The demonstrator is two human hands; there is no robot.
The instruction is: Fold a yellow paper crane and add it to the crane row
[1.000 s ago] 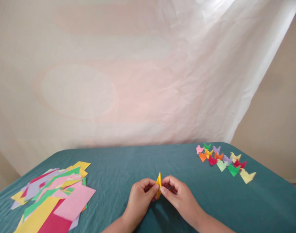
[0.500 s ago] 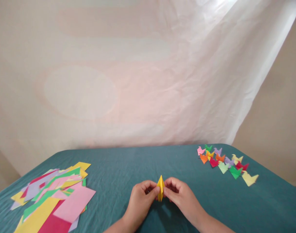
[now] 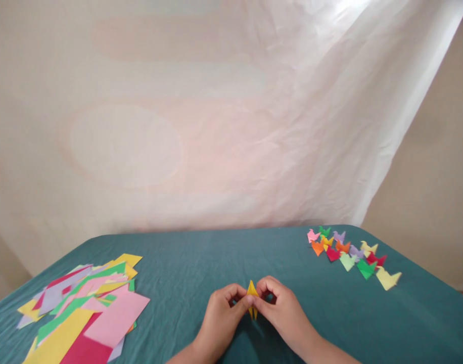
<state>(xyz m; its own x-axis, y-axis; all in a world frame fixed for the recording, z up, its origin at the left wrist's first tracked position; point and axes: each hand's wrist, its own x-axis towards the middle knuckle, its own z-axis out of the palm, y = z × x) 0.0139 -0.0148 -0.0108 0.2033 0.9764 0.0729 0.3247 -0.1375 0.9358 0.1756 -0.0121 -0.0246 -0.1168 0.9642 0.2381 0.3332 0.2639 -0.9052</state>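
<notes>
Left hand [image 3: 220, 323] and right hand [image 3: 284, 313] meeting low over the teal table [image 3: 201, 258], fingers of both clamped on a small folded yellow paper piece [image 3: 251, 296], upright between them, loose coloured sheets [image 3: 83, 308] left, folded paper figures [image 3: 349, 253] far right

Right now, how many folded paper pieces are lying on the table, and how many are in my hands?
Folded pieces lying on the table: 13
Yellow folded piece pinched between left hand and right hand: 1
Total: 14

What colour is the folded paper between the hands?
Yellow; the folded paper shows best in the head view.
</notes>
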